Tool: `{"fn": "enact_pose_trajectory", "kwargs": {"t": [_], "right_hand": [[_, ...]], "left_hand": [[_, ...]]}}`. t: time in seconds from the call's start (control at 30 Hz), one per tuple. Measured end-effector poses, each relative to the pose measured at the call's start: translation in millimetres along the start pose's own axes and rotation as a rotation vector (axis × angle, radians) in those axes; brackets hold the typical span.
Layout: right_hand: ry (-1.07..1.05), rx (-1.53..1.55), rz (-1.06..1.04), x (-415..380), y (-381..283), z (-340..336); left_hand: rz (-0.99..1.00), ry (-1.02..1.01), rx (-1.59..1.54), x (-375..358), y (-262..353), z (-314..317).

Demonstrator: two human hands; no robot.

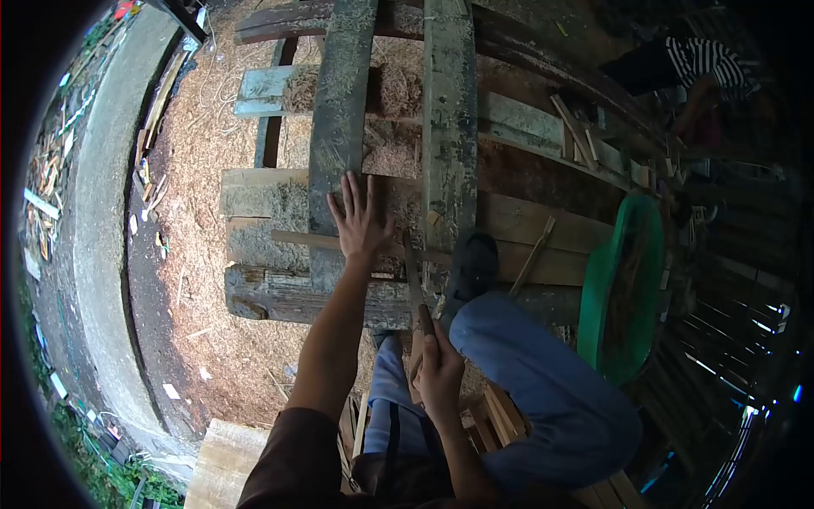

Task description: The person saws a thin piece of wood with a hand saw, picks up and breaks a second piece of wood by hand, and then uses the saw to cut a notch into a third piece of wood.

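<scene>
**Sawing a thin strip on the old plank stack**

The thin wooden strip point(339, 242) lies crosswise over a stack of weathered planks point(339, 110), running roughly left to right in front of me. It is pale, narrow and straight, much lighter than the grey, sawdust-coated boards beneath it. The boards are rough, with worn edges, and one long dark plank point(447, 127) runs away from me beside the grey one.

My left hand point(359, 222) is spread flat, fingers apart and pointing away from me, palm pressing down on the strip and the grey plank under it. It grips nothing; it only bears down.

My right hand point(439, 373) is closed tight around the wooden handle of a handsaw point(413, 276). The narrow blade runs forward from my fist and meets the strip just to the right of my left hand, close beside the thumb. I cannot tell how deep the blade sits in the wood.

My right foot in a dark shoe point(472, 265) rests on the planks, just right of the blade, my knee in blue trousers bent above it.

Sawdust point(203, 170) covers the ground to the left. A green basin point(623, 288) stands to my right. Another person in a striped top point(708, 64) is at the far upper right, well apart from me.
</scene>
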State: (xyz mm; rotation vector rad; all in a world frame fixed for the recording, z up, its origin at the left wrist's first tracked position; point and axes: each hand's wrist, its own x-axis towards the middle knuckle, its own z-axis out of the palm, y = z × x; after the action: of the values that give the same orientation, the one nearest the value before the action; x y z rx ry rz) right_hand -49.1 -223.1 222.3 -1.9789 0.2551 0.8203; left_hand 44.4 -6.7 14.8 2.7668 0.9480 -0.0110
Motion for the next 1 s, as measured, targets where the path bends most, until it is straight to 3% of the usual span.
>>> {"fn": "enact_pose_trajectory", "kwargs": {"t": [0.07, 0.13, 0.23, 0.3, 0.37, 0.47, 0.57, 0.73, 1.0], "right_hand": [[0.017, 0.019, -0.069, 19, 13, 17], [0.187, -0.141, -0.314, 27, 22, 31], [0.045, -0.019, -0.143, 27, 23, 21], [0.118, -0.078, -0.248, 3, 33, 18], [0.045, -0.009, -0.092, -30, 6, 8], [0.047, -0.005, -0.067, -3, 40, 6], [-0.020, -0.103, 0.025, 19, 14, 9], [-0.002, 0.056, -0.138, -15, 22, -2], [0.012, 0.043, -0.087, -4, 11, -7]], "left_hand": [[-0.002, -0.034, 0.070, 5, -3, 2], [-0.002, -0.024, 0.065, 1, -5, 3], [-0.002, -0.002, 0.032, 9, -1, -3], [-0.002, -0.048, 0.030, 4, -2, -3], [-0.012, -0.055, 0.067, 1, -2, 2], [0.001, -0.068, 0.104, 11, -4, 1], [-0.001, -0.140, 0.099, -4, 2, -6], [-0.011, -0.088, 0.108, 4, -1, -3], [0.006, -0.074, 0.029, 4, 2, -11]]}}
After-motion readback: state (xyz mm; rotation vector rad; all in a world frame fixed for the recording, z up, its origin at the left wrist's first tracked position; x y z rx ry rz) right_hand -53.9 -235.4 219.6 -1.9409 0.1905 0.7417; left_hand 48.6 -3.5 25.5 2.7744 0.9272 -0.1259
